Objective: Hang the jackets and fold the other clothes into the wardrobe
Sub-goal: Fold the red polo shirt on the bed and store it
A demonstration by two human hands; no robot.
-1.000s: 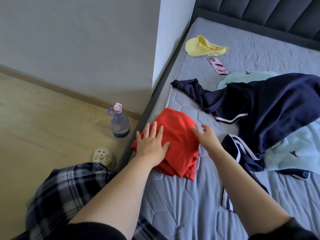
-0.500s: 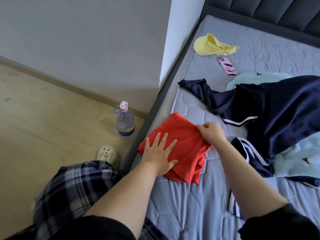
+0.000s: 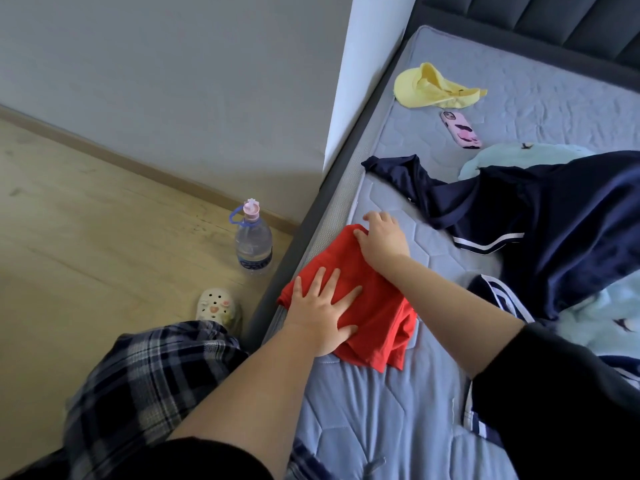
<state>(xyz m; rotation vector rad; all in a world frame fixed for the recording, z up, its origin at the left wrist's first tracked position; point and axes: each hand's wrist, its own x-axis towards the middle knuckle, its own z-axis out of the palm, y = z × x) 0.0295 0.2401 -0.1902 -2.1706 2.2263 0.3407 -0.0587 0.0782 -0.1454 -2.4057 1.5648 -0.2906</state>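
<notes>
A folded red garment [image 3: 377, 306] lies near the left edge of the grey-blue mattress [image 3: 381, 420]. My left hand [image 3: 322, 310] presses flat on its near left part with fingers spread. My right hand [image 3: 382, 237] is at its far corner, fingers curled over the cloth's edge. A navy jacket [image 3: 554, 216] with white stripes sprawls to the right, over a light blue garment [image 3: 606, 317]. A yellow garment [image 3: 433, 88] lies at the far end of the bed.
A pink phone [image 3: 460, 129] lies on the mattress by the yellow garment. On the wooden floor beside the bed stand a water bottle [image 3: 252, 244] and a cream clog [image 3: 216, 306]. A dark headboard [image 3: 554, 22] and a white wall corner [image 3: 363, 81] border the bed.
My right hand moved from the red garment's right side to its far corner and now curls over that edge. The left hand stayed pressed on the cloth.
</notes>
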